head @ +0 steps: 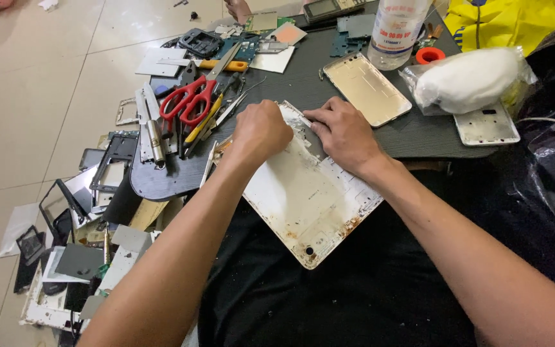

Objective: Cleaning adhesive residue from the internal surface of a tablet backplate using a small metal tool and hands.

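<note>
Across the near edge of the dark board [354,144], half overhanging the person's lap, lies a large white back cover [303,199] of a tablet, inner face up, stained and flaky. Left hand [261,132] is curled into a loose fist on the cover's upper part; whether it pinches a tool I cannot tell. Right hand [343,132] lies flat-ish beside it, fingers narrow and together, pressing down at the top edge.

Judgement on handling: thin metal shell, light, stiff along the rim but likely to flex in the middle; edges look sharp and the glue residue gritty, not slippery. Best held by the long sides or pinned flat from above, as now.

Room to move:
- Left of the hands, close: red scissors [187,99], tweezers, a yellow-handled screwdriver [223,64].
- Beyond the right hand, just apart: a gold phone shell [367,87]; further on, a clear bottle [396,32] and a bagged white wad [467,77].
- Floor at left is strewn with frames and screens.
- Freest space is toward the lap.
</note>
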